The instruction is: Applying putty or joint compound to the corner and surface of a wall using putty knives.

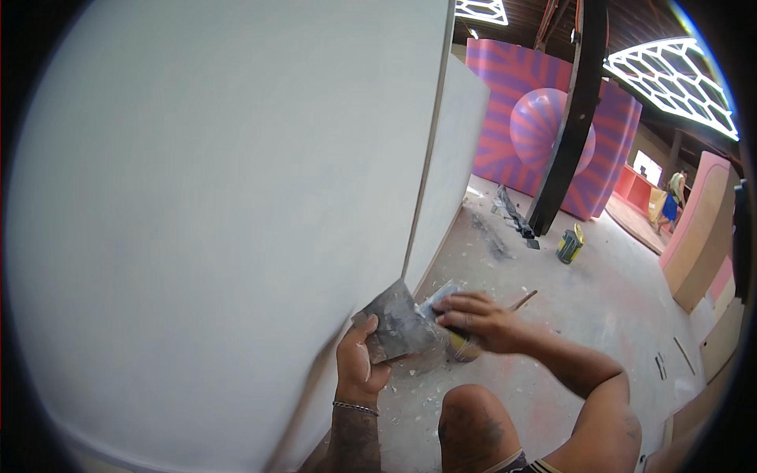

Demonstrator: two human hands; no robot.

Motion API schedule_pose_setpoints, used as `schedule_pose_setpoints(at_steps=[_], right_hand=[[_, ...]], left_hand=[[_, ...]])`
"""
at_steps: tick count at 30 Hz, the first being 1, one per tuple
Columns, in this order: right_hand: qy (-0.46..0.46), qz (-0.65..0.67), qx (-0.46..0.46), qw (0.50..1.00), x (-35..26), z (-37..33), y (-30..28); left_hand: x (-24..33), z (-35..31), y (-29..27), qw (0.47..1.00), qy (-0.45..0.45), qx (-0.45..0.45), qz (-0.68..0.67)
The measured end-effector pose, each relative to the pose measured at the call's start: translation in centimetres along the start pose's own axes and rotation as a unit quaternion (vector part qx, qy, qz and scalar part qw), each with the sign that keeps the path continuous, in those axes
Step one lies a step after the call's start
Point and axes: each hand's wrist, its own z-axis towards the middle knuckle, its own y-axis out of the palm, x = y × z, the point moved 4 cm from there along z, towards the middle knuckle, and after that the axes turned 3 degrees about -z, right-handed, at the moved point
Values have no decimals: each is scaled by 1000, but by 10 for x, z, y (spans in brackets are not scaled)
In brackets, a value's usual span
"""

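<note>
My left hand (359, 364) is closed on a grey, putty-smeared flat plate (394, 325), its thumb lying over the near face. The plate is tilted, with its top corner close to the bottom of the dark vertical seam (426, 177) in the white panel. In my right hand (485, 322), slightly blurred, is a flat putty blade (438, 298) with pale residue. This blade is beside the plate's right edge; whether they touch I cannot tell. Below the right hand stands a can (464, 348) with a yellowish label, partly hidden by the fingers.
The large white panel (236, 205) fills the left side. A thin stick (524, 299) shows beyond the right hand. On the dusty floor (552, 339) stand a green and yellow can (569, 244) and a black post (568, 126). A person (674, 197) is far right.
</note>
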Motion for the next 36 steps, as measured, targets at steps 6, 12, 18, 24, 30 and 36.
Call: schedule_pose_setpoints(at_steps=[6, 12, 18, 24, 30, 36], right_hand=[[5, -410, 179, 895, 104, 104, -152], [98, -607, 317, 722, 80, 264, -286], [171, -633, 327, 680, 104, 301, -290], [167, -628, 303, 697, 122, 277, -253], [180, -695, 253, 648, 118, 250, -199], [172, -682, 234, 671, 117, 221, -146]], left_hand=[[0, -2, 5, 998, 50, -33, 29], [2, -7, 10, 998, 34, -14, 48], [0, -6, 14, 999, 28, -5, 38], [-3, -2, 8, 999, 18, -18, 48], [-1, 0, 3, 999, 32, 10, 19], [-3, 1, 1, 999, 32, 17, 8]])
